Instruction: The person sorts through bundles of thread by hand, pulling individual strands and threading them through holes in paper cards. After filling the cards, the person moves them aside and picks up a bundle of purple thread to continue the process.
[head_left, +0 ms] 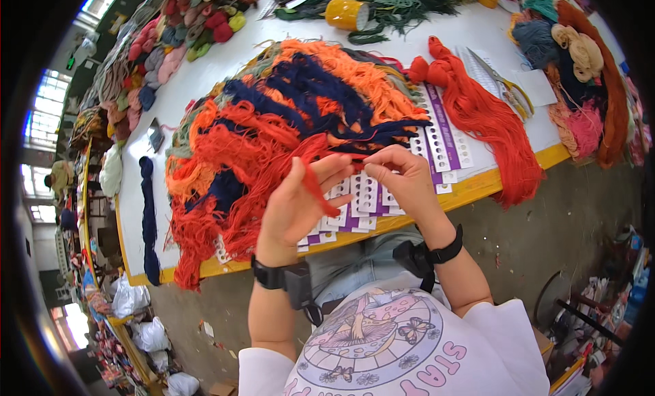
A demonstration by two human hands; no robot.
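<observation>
My left hand (290, 205) is half curled, with a strand of red yarn (315, 184) passing between its thumb and fingers and across the palm. Its fingertips meet those of my right hand (407, 181), whose thumb and forefinger are pinched together. A bit of red yarn shows between the two sets of fingertips, partly hidden by them. Just beyond my hands lies a big heap of loose yarn in red, orange (382, 82) and navy (286, 89). Under the hands are white cards with purple bands and rows of punched holes (366, 195).
A tied red yarn hank (484, 116) hangs over the yellow table edge (477, 184). Scissors (508, 89) lie beside it. A navy twist (148, 218) is at the left, a yellow cup (346, 15) and green yarn at the back. Colourful bundles (580, 68) pile at right.
</observation>
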